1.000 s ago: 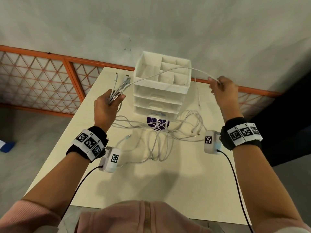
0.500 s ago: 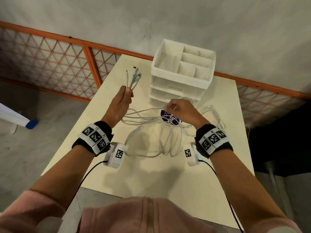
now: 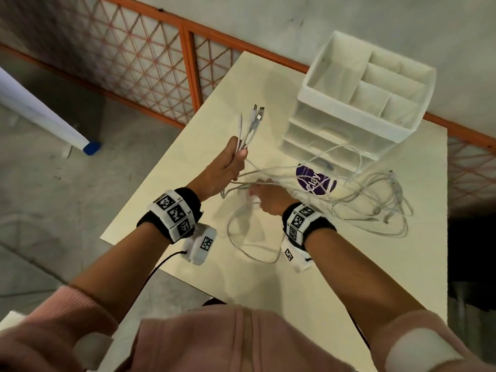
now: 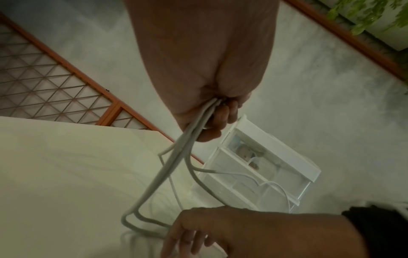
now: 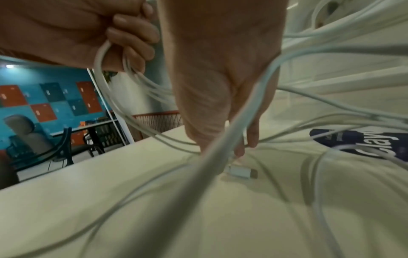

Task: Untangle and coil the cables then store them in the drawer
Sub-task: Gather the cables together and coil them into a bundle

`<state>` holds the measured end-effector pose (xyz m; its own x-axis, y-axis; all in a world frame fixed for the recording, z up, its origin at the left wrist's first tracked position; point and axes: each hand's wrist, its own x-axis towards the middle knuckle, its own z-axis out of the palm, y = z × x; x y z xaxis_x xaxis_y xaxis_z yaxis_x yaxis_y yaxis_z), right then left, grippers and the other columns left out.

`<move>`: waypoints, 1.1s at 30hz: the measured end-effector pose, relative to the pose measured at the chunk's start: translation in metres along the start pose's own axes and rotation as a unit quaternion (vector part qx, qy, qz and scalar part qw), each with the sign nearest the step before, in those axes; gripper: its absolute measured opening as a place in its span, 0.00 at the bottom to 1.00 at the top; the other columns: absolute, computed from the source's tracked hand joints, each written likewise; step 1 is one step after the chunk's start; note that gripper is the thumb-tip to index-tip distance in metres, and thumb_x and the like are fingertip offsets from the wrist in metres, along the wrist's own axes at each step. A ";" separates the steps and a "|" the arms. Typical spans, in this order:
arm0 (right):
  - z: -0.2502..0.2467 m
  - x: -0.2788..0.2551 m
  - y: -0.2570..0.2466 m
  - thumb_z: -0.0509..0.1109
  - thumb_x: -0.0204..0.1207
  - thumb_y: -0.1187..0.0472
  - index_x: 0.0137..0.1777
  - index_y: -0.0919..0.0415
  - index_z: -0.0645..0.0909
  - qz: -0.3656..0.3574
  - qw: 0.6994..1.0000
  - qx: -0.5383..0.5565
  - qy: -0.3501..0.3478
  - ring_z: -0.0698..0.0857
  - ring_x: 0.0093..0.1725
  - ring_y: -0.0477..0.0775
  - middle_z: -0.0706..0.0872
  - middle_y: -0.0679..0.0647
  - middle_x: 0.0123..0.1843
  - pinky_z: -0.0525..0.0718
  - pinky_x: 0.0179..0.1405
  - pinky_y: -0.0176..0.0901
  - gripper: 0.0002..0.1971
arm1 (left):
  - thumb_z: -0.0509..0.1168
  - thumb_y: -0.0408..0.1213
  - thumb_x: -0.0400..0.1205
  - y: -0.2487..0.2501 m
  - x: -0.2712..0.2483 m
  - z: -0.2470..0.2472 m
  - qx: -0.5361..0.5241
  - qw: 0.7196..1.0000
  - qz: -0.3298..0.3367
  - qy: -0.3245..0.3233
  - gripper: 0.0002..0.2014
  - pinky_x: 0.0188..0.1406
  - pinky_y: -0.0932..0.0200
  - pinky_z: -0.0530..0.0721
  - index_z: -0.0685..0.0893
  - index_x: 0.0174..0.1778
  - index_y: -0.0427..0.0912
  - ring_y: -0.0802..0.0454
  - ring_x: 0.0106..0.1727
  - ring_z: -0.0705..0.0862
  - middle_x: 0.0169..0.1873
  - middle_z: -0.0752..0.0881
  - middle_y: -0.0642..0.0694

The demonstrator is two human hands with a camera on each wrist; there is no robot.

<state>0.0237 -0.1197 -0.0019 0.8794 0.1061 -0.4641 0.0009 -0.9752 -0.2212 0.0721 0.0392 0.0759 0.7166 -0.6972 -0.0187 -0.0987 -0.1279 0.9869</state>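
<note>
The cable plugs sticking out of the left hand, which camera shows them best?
The head view: the plugs fan out clearly above the left hand. The left wrist view shows only cords leaving that hand's grip, plugs hidden. The right wrist view shows its curled fingers around cords.

A pale table point(image 3: 349, 277) stands by a grey wall point(image 3: 349, 20). An orange fence point(image 3: 150, 57) with criss-cross wire runs behind the table. Left of the table is grey floor point(image 3: 53, 210). Far off, a blue wall point(image 5: 33, 78) has orange squares.
</note>
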 end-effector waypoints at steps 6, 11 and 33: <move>0.001 -0.009 0.009 0.66 0.77 0.65 0.52 0.64 0.83 0.032 0.998 0.056 -0.022 0.84 0.55 0.63 0.87 0.63 0.55 0.78 0.51 0.49 0.07 | 0.48 0.37 0.89 0.001 0.003 -0.001 0.019 0.999 -0.024 -0.014 0.09 0.32 0.60 0.65 0.62 0.42 0.43 0.57 0.31 0.59 0.32 0.60 0.48; -0.067 -0.051 0.009 0.74 0.74 0.62 0.49 0.67 0.89 -0.001 0.960 0.281 -0.023 0.84 0.30 0.46 0.87 0.62 0.41 0.81 0.28 0.31 0.09 | 0.50 0.36 0.89 0.006 0.011 0.008 0.018 0.999 -0.013 -0.038 0.12 0.27 0.64 0.63 0.61 0.38 0.45 0.59 0.27 0.64 0.29 0.63 0.48; -0.125 -0.173 0.028 0.71 0.76 0.65 0.49 0.62 0.84 0.019 0.704 0.583 0.405 0.84 0.34 0.43 0.83 0.58 0.44 0.85 0.39 0.34 0.03 | 0.48 0.44 0.89 0.064 -0.003 0.080 -0.065 0.984 0.018 -0.167 0.11 0.38 0.60 0.80 0.70 0.47 0.43 0.47 0.32 0.80 0.32 0.83 0.41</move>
<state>-0.0690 -0.1892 0.1795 0.8521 -0.5212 0.0487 -0.0060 -0.1028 -0.9947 0.0086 -0.0230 0.1262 0.4455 -0.8952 -0.0143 -0.0154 -0.0236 0.9996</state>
